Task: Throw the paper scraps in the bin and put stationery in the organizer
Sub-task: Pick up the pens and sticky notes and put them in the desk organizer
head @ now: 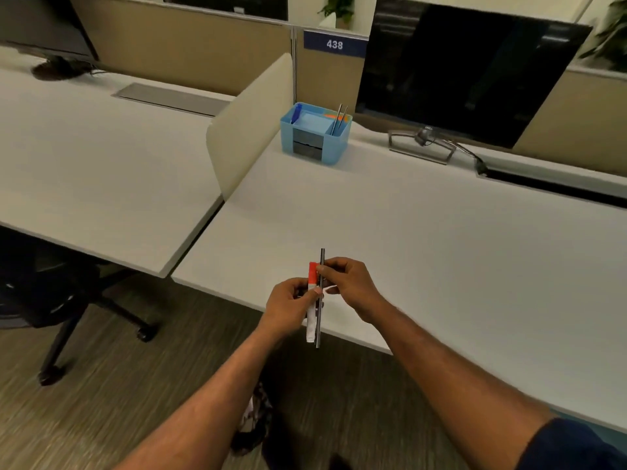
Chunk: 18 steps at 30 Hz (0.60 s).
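Both hands meet over the front edge of the white desk [424, 232]. My left hand [288, 305] is shut on a white marker with a red cap [311, 325], held upright. My right hand [353, 284] grips a thin dark pen or ruler [321, 257] that stands vertical right beside the marker. A light blue organizer [317, 149] stands at the back of the desk, well beyond my hands. It holds two thin grey pens [339, 119] in its right compartment and a blue item [296, 114] at its left. No bin or paper scraps are in view.
A black monitor [468, 69] on a stand sits right of the organizer. A beige divider panel [247, 127] separates this desk from the neighbouring desk [95, 164]. A black office chair [51, 300] stands at lower left on the carpet. A patterned object [256, 418] lies on the floor below my arms.
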Available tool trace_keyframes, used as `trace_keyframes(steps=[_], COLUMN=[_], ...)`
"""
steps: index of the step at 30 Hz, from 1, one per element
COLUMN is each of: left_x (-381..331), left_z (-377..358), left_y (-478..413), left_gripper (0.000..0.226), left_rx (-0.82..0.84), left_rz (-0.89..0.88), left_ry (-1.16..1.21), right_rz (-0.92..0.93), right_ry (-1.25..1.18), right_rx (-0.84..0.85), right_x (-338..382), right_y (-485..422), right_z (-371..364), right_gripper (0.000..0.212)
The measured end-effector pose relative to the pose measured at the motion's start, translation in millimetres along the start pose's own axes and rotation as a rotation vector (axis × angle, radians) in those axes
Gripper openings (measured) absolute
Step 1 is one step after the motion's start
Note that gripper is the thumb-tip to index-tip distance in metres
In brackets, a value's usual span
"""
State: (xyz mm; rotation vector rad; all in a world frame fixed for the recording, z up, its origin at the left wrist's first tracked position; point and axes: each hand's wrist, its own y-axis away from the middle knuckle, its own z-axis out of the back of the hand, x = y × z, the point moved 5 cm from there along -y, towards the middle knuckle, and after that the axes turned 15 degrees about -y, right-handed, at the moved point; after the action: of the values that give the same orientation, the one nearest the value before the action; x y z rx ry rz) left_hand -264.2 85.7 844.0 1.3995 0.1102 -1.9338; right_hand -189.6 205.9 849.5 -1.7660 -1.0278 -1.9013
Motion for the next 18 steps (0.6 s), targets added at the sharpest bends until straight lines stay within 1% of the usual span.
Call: trace_keyframes(steps=[4,6,10,18], left_x=[0.4,-2.3,-9.0,-29.0], left_z=[24.9,38.1,60.1,91.1], left_y=[-28.8,-43.2,-65.9,-108.8], left_gripper=[0.019,0.014,0.016,0.018], left_rx=[-0.005,-0.016,0.019,-0.011], left_rz=[-0.042,-0.06,-0.066,-0.092], left_ry=[-0.053,-0.057,-0.032,-0.028], right_rz=[0.003,0.011,0.017,0.048], right_ry=[0.017,0.011,-0.068,-0.116], right_rx=[-0.006,-0.02,-0.079,-0.153], right_x=[9.4,17.2,32.4,69.2], right_y=[-29.2,-43.4,-65.6,-120.6], right_z=[-11.8,-18.1,-22.5,-16.1], right_gripper=[0.023,0.021,0.016,0.02])
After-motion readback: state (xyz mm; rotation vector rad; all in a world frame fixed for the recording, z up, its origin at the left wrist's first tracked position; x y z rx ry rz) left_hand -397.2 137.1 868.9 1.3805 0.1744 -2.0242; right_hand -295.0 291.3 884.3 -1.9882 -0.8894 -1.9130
